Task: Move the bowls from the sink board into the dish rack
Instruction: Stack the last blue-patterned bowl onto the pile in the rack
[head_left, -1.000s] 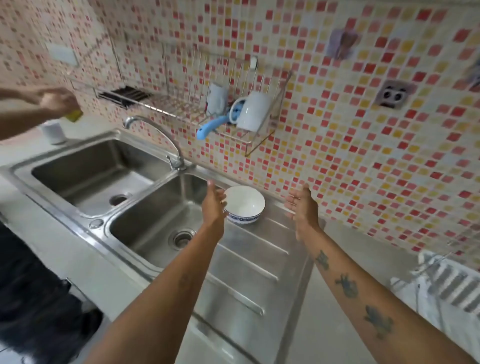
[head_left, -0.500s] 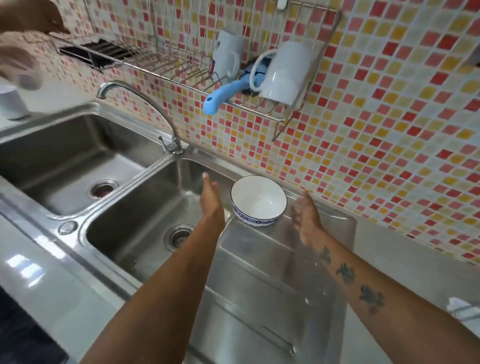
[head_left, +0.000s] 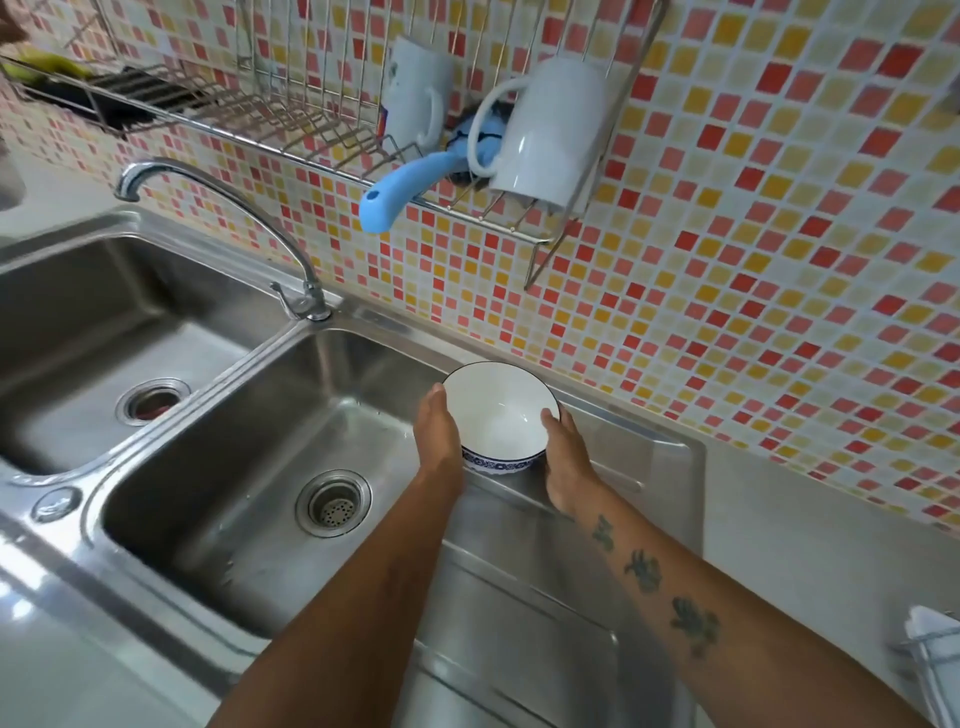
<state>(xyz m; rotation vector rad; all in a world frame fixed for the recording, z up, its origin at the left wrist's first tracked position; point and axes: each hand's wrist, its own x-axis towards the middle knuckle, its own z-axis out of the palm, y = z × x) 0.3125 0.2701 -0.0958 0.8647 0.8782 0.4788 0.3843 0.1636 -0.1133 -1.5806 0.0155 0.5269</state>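
A white bowl (head_left: 498, 410) with a blue patterned band stands upright on the steel sink board (head_left: 644, 467), close to the tiled wall. My left hand (head_left: 439, 441) presses against its left side and my right hand (head_left: 566, 462) against its right side, so both hands clasp it. The bowl still rests on the board. The wire dish rack (head_left: 291, 119) hangs on the wall above the sink, up and to the left of the bowl.
Two white mugs (head_left: 550, 130) and a blue-handled brush (head_left: 395, 192) sit at the rack's right end. A curved tap (head_left: 218, 202) rises between two steel basins (head_left: 260, 467). A white object in a wire holder (head_left: 930, 654) stands at the right edge.
Both hands have closed in from either side and now touch the bowl. The view has moved closer and lower toward the sink board.
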